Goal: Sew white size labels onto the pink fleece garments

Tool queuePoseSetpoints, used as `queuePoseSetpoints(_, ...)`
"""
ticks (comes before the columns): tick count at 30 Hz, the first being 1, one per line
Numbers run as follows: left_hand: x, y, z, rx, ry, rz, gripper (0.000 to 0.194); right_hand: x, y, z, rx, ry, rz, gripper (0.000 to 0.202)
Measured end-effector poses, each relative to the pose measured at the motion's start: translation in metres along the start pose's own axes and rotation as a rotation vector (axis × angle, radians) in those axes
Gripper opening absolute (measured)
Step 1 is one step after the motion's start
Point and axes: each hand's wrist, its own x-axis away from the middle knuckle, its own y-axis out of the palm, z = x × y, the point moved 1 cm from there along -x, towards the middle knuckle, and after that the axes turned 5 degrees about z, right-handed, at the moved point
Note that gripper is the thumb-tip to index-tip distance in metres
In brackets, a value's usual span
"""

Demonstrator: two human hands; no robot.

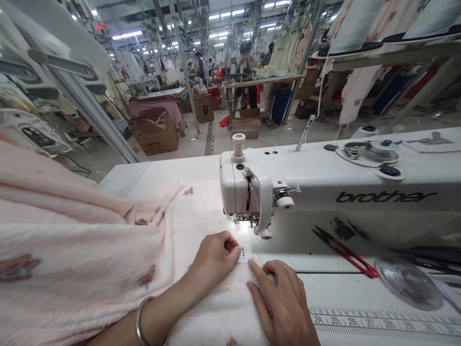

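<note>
Pale pink plush fabric (201, 211) with small brown prints spreads over the table and under the head of a white sewing machine (306, 173). A small white label (245, 253) with dark print lies at the fabric's right edge, just in front of the lit needle area. My left hand (218, 252) pinches the label's left side between thumb and fingertips. Beside it, my right hand (281, 300) rests on the fabric edge, index fingertip at the label's lower corner, fingers apart. The needle tip is hard to make out in the glare.
Red-handled thread snips (345, 252) lie right of the needle area, near a clear round dish (408, 283) and dark scissors (428, 257). A printed ruler scale (382, 323) runs along the table front. More pink fabric is heaped at left. Cardboard boxes (154, 132) stand on the floor beyond.
</note>
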Motion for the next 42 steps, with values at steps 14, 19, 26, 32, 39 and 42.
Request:
queuePoseSetpoints(14, -0.002, 0.002, 0.000, -0.085, 0.059, 0.004, 0.010, 0.001, 0.002, 0.002, 0.001, -0.026, -0.019, 0.033)
queuePoseSetpoints(19, 0.017, -0.013, 0.003, -0.211, 0.209, 0.033, 0.021, 0.000, 0.002, 0.003, 0.009, -0.026, -0.021, 0.033)
queuePoseSetpoints(26, 0.044, -0.030, -0.008, -0.557, 0.872, -0.171, 0.041, -0.001, 0.000, 0.001, 0.014, -0.012, -0.020, 0.034)
queuePoseSetpoints(32, 0.036, -0.022, -0.023, -0.673, 0.945, -0.218, 0.046, -0.001, -0.001, 0.001, 0.023, 0.000, -0.031, 0.033)
queuePoseSetpoints(39, 0.038, -0.024, -0.023, -0.690, 0.970, -0.201, 0.047, 0.000, 0.001, -0.001, 0.025, -0.005, -0.012, 0.034)
queuePoseSetpoints(42, 0.037, -0.021, -0.024, -0.684, 0.984, -0.189, 0.048, 0.001, 0.000, -0.001, 0.017, -0.006, -0.020, 0.033)
